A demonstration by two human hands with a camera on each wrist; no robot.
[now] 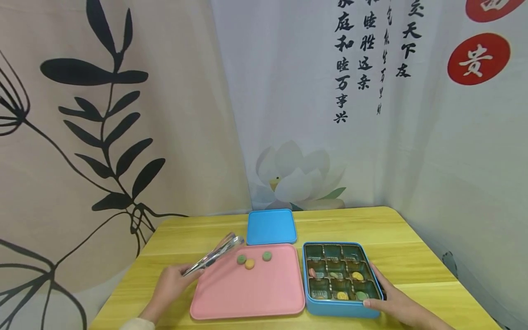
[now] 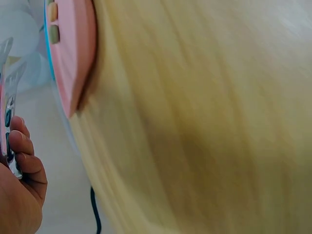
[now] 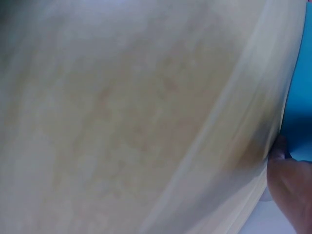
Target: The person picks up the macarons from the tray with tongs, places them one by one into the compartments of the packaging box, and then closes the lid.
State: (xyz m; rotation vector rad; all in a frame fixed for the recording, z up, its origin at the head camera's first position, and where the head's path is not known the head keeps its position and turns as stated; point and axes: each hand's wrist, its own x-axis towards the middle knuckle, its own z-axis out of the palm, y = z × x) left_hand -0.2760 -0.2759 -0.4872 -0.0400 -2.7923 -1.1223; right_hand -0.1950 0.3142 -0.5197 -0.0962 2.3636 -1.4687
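My left hand (image 1: 172,284) grips a pair of shiny, see-through tongs (image 1: 214,255), whose tips point up and right over the back left corner of a pink tray (image 1: 247,293). Two green macarons (image 1: 267,255) and an orange one (image 1: 249,263) lie near the tray's back edge. To the tray's right, my right hand (image 1: 393,298) holds the front right corner of a blue box (image 1: 342,310), thumb at the front rim and fingers along the side. Inside, a dark divided insert holds a pink macaron (image 1: 312,273), yellow ones (image 1: 357,276) and green ones (image 1: 361,295).
A blue lid (image 1: 272,227) lies flat behind the tray. All of it stands on a yellow wood-grain table (image 1: 194,229) with a printed curtain (image 1: 185,114) behind. In the left wrist view a dark cable (image 2: 95,209) hangs beyond the table edge.
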